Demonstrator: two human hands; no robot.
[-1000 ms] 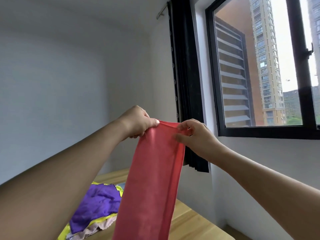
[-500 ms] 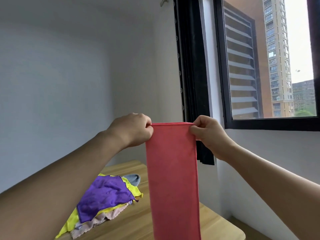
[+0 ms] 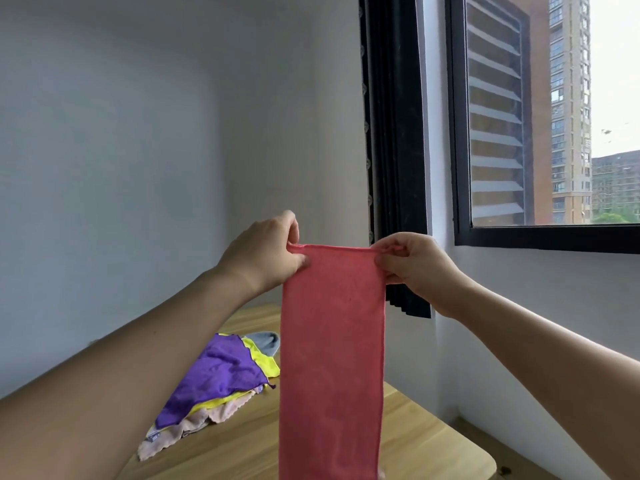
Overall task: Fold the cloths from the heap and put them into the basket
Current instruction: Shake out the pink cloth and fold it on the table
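Note:
A red cloth [image 3: 332, 358] hangs as a long narrow strip in front of me, its top edge pulled straight and level. My left hand [image 3: 263, 254] pinches the top left corner and my right hand [image 3: 412, 265] pinches the top right corner, both held up at chest height. The strip's lower end runs out of the frame at the bottom. Behind it on the wooden table [image 3: 433, 441] lies the heap of cloths [image 3: 214, 379], with a purple one on top of yellow, beige and grey-blue ones. No basket is in view.
The table's right corner [image 3: 485, 459] ends close to the white wall under the window [image 3: 554, 116]. A dark curtain [image 3: 394, 150] hangs beside the window, just behind my right hand. A plain grey wall stands to the left.
The cloth's top edge went from bunched and slanted to flat and level. My hands moved a little apart and lower, and my view tilted down, showing more of the table and heap.

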